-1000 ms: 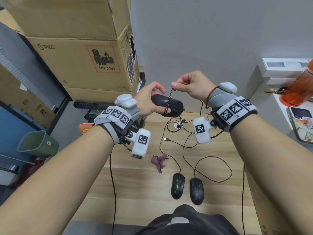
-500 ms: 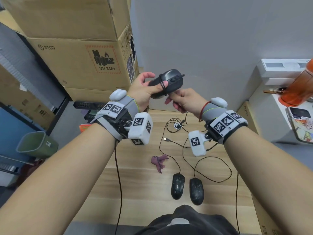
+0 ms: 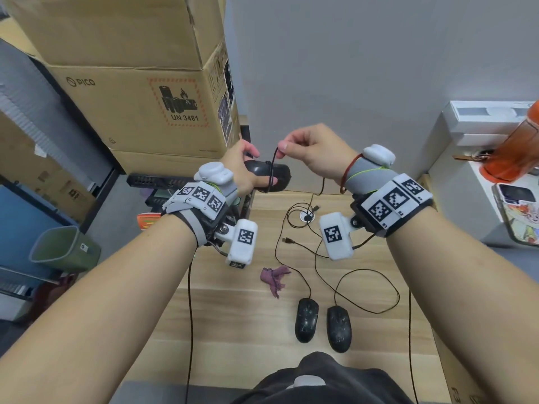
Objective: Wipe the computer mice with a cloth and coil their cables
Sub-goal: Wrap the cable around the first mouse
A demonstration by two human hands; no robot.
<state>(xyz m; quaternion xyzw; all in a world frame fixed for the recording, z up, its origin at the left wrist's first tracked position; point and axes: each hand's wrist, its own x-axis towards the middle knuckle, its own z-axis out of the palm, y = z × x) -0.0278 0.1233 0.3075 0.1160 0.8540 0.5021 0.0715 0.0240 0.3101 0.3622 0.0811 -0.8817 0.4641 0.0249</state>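
Surface: light wooden desk (image 3: 221, 322), set against a grey wall (image 3: 364, 68); cardboard boxes (image 3: 140, 91) stacked at the left, a green bin (image 3: 62, 249) on the floor.
Mice: three counted; two black mice (image 3: 306, 319) side by side near the front edge, their cables (image 3: 364, 290) loose on the desk.
Held mouse (image 3: 280, 177): raised above the far edge, gripped by the left hand (image 3: 242, 170).
Cable loop (image 3: 272, 170): pinched by the right hand (image 3: 315, 154) above the mouse.
Cloth (image 3: 274, 279): one, purple, crumpled mid-desk.
Hidden: right-side items cut off by the frame.
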